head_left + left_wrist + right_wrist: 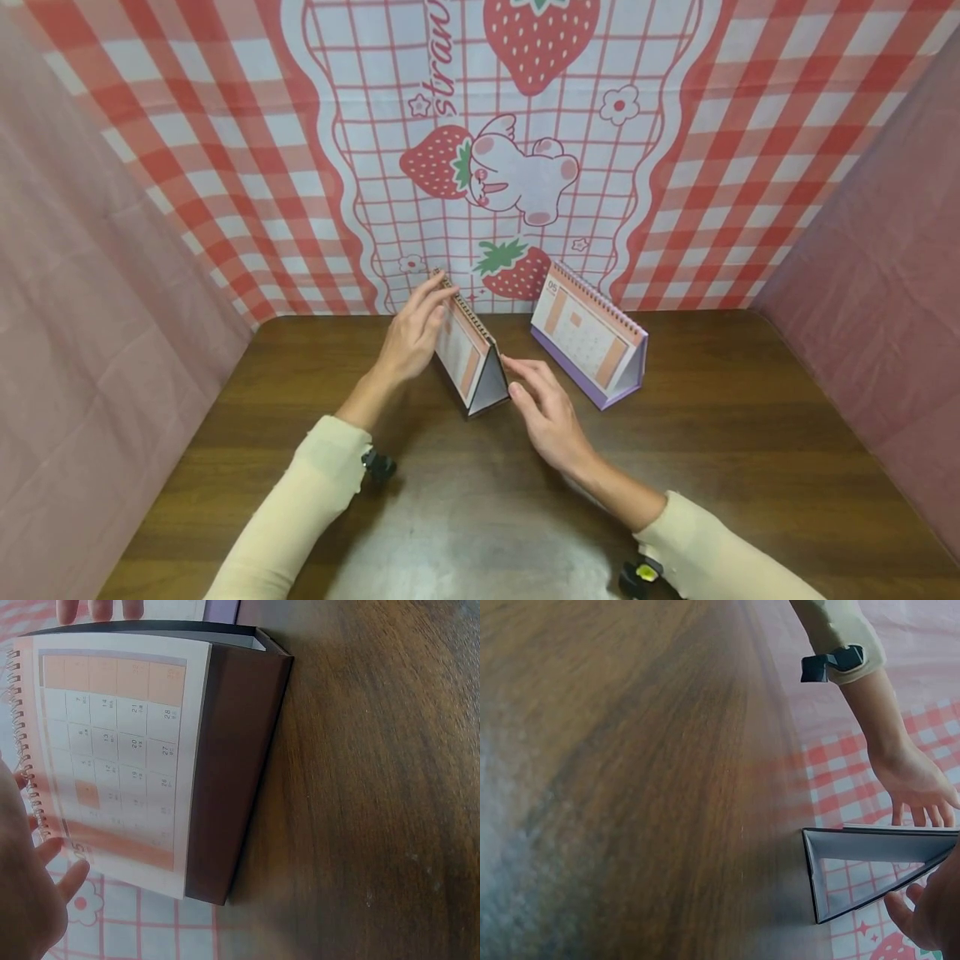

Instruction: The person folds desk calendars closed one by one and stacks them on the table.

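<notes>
A dark-based spiral desk calendar [461,354] stands on the table as an upright triangle, its page facing left. The left hand [411,333] lies along its upper far end, fingertips at the spiral binding and the page; the left wrist view shows them beside the "05" on the page [124,750]. On the opposite side, the right hand [551,417] has its extended fingertips right at the calendar's back panel, near the front end. The right wrist view looks through the calendar's open triangular end [866,847], between both hands.
A second desk calendar [588,337], with a purple base and "05" on its page, stands farther right on the brown wood-grain table [465,508]. Behind hangs a red-and-white strawberry cloth [517,158]; pink curtains [112,250] border the sides.
</notes>
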Tool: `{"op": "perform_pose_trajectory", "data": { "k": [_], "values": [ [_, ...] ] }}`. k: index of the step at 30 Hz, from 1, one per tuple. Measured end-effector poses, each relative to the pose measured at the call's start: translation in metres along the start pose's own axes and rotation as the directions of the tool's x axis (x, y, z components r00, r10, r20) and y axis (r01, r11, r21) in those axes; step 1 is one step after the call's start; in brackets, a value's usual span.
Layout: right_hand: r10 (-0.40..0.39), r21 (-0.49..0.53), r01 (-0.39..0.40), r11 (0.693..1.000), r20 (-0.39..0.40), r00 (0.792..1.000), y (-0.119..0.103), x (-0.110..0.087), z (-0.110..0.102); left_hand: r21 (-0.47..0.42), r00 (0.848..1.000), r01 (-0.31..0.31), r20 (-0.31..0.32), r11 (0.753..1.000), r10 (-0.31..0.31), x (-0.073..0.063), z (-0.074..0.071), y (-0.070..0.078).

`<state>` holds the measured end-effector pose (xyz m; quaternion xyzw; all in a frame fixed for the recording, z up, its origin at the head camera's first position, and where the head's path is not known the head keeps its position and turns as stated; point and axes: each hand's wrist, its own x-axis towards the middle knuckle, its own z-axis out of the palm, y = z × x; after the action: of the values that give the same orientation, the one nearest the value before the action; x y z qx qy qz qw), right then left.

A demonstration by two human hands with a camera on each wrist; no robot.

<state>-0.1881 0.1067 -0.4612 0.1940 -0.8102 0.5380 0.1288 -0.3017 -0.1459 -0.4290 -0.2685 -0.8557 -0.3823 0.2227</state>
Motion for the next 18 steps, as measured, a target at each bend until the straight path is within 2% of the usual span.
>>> {"op": "perform_pose_trajectory", "data": {
  "k": [18],
  "values": [
    [-0.007,-0.033,0.007,0.999,-0.012,1.000,-0.0019,0.0004,0.0005,-0.018,1.000,0.016,0.004,1.000,-0.016,0.0009,-0.0004,0.0011]
  ]
}}
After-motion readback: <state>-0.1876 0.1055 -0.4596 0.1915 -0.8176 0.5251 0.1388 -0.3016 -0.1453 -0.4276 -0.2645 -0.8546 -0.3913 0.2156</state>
